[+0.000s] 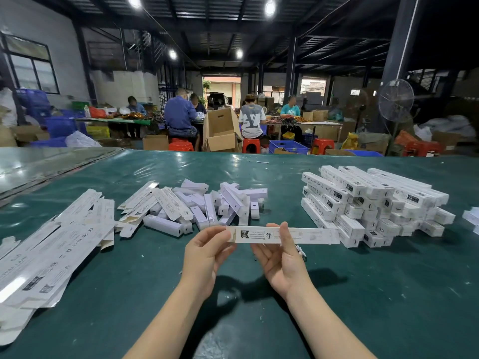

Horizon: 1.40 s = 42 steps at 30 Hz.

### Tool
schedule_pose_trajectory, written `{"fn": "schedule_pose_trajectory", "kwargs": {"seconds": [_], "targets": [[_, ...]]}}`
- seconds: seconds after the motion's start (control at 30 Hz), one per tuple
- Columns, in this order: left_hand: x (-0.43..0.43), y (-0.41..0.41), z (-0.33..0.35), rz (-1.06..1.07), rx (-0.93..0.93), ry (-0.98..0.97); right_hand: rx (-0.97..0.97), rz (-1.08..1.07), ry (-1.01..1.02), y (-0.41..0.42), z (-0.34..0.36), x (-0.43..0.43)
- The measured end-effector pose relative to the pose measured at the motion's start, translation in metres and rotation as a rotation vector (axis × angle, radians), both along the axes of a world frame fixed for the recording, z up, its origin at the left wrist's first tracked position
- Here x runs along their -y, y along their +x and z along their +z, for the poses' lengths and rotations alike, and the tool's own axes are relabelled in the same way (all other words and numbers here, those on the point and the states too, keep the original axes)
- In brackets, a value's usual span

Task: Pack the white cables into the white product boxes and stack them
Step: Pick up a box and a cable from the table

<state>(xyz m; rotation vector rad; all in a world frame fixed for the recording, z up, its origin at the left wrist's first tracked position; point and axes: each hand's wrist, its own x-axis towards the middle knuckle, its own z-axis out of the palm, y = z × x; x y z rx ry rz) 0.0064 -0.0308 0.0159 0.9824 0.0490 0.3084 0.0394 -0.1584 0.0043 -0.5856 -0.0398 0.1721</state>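
left hand [204,255]: curling, fingertips [220,233] pressing together and pinching the left end of the box in hand [311,235].
right hand [281,257]: palm facing the camera, one digit lying across the box front near its middle, other fingers showing behind its top edge. It is gripping the box between them.
box in hand: long white product box, being held level between both sets of fingers and hanging above the green table [259,320] without touching it. The flap at the left fingertips is looking untucked, but I cannot tell for sure.
white bit [301,251]: poking out just below the right fingers. It may be a cable end, but it is too small to tell.
done stack [375,203]: lying beyond and to the right of the right fingers, apart from them. Many closed boxes are sitting in crossed layers.
middle pile [207,203]: lying just beyond the fingertips, short white pieces heaped loose. Probably cable packs waiting, contents not showing.
flat blanks [51,244]: spreading well left of the left fingers, boxes not yet folded up.
progress: looking mid-run. A good stack is done, and plenty of blanks and loose pieces are waiting.
left to do: closing this box and stacking it, then working through the rest.
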Motion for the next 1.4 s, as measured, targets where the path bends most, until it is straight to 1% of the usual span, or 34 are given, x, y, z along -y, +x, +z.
{"fn": "schedule_pose_trajectory", "kwargs": {"seconds": [0.07,0.17,0.4,0.53,0.6,0.63,0.7,0.73,0.77,0.8,0.83,0.9,0.93,0.97,1.0,1.03,1.07,1.1,1.13,1.17,1.2,1.23,1.27,1.33,1.4], "targets": [[0.001,0.000,0.000,0.019,-0.008,0.011,0.004,0.004,0.015,-0.002,0.001,0.000],[0.005,0.000,-0.002,0.048,0.016,0.085,-0.006,-0.010,0.012,-0.003,0.002,0.001],[0.006,0.000,-0.002,0.059,-0.020,0.091,0.007,-0.023,-0.001,-0.003,0.003,0.003],[0.012,-0.003,-0.001,0.198,-0.003,0.238,0.006,-0.056,-0.027,-0.004,0.003,0.000],[0.023,-0.006,0.000,0.243,0.031,0.308,-0.026,-0.085,0.006,-0.004,0.003,0.000],[0.031,-0.009,0.000,0.210,0.054,0.330,-0.057,-0.102,0.047,-0.003,0.003,0.001],[0.047,-0.015,0.000,0.029,0.109,0.345,-0.118,-0.143,0.136,0.000,0.003,0.007],[0.054,-0.016,-0.002,-0.086,0.123,0.361,-0.129,-0.173,0.144,0.002,0.002,0.010],[0.059,-0.016,-0.006,-0.193,0.114,0.374,-0.125,-0.207,0.110,0.003,0.002,0.012],[0.060,-0.015,-0.009,-0.289,0.074,0.376,-0.094,-0.247,0.021,0.005,0.002,0.011],[0.059,-0.013,-0.010,-0.365,0.014,0.377,-0.021,-0.299,-0.141,0.005,0.003,0.009],[0.047,-0.008,-0.009,-0.446,-0.086,0.453,0.233,-0.461,-0.615,0.003,0.007,0.002],[0.037,-0.002,-0.009,-0.418,-0.126,0.586,0.389,-0.546,-0.854,0.001,0.007,-0.001],[0.024,0.006,-0.009,-0.306,-0.142,0.796,0.530,-0.615,-1.060,-0.001,0.005,-0.003],[0.010,0.016,-0.009,-0.121,-0.137,1.047,0.639,-0.658,-1.235,-0.003,0.001,-0.003],[-0.007,0.026,-0.008,0.095,-0.129,1.282,0.700,-0.680,-1.396,-0.006,-0.003,-0.002],[-0.025,0.035,-0.007,0.264,-0.130,1.454,0.711,-0.688,-1.559,-0.007,-0.006,-0.001],[-0.044,0.046,-0.006,0.364,-0.173,1.590,0.694,-0.692,-1.705,-0.008,-0.009,0.001],[-0.065,0.057,-0.006,0.390,-0.251,1.726,0.658,-0.693,-1.811,-0.006,-0.010,0.003],[-0.084,0.066,-0.006,0.352,-0.337,1.838,0.622,-0.690,-1.875,-0.004,-0.009,0.003],[-0.100,0.073,-0.007,0.273,-0.408,1.896,0.592,-0.680,-1.926,-0.002,-0.008,0.002],[-0.112,0.077,-0.010,0.213,-0.438,1.905,0.576,-0.664,-1.972,-0.001,-0.008,0.002],[-0.118,0.079,-0.013,0.208,-0.432,1.901,0.570,-0.643,-2.012,0.000,-0.009,0.000],[-0.119,0.078,-0.019,0.316,-0.387,1.936,0.574,-0.596,-2.051,0.001,-0.012,-0.001],[-0.118,0.077,-0.020,0.404,-0.380,2.032,0.619,-0.523,-2.066,0.001,-0.013,-0.002]]}}
